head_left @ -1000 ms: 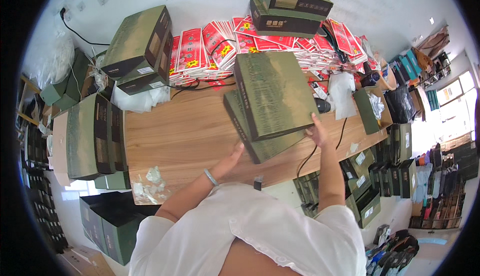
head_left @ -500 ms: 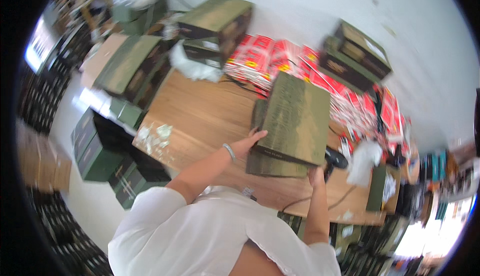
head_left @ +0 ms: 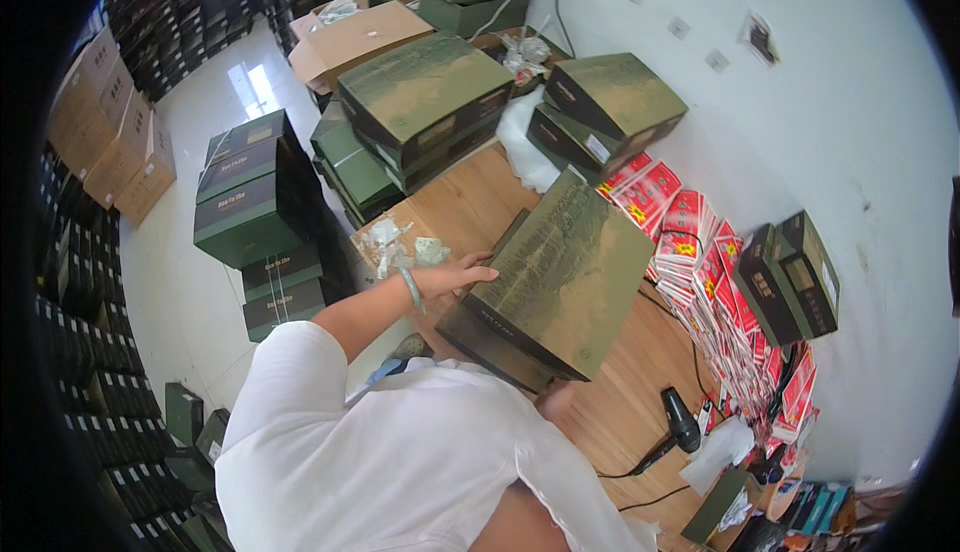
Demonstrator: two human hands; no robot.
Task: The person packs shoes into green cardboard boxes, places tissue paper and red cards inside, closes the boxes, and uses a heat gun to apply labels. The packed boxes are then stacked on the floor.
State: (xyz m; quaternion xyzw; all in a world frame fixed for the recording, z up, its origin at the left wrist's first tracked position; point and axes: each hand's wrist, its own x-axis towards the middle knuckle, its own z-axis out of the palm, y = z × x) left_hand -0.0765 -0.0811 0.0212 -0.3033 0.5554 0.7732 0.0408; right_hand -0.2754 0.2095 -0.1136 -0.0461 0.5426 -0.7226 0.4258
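Observation:
A large green box (head_left: pixel 560 277) with a landscape print on top is between my two hands, tilted, at the near side of the table. Under its top a darker part (head_left: pixel 465 334) sticks out; I cannot tell whether it is the box's body or a second box. My left hand (head_left: pixel 458 276) grips the left side, thumb on the top edge and fingers down the side. At the near right corner my right hand (head_left: pixel 557 399) holds the box from below, most of its fingers hidden. A black hair dryer (head_left: pixel 680 422) lies on the table to the right.
Red-and-white packets (head_left: pixel 690 262) are heaped along the wall. More green boxes stand on the table at the back (head_left: pixel 620 102) and right (head_left: pixel 790 282). Strapped green boxes (head_left: pixel 245 202) are stacked on the floor at left, beyond the wooden table's (head_left: pixel 470 197) edge. Paper scraps (head_left: pixel 390 242) lie near its corner.
My view has turned to the left. The green box has come along in both hands, away from the hair dryer and closer to the table's left end.

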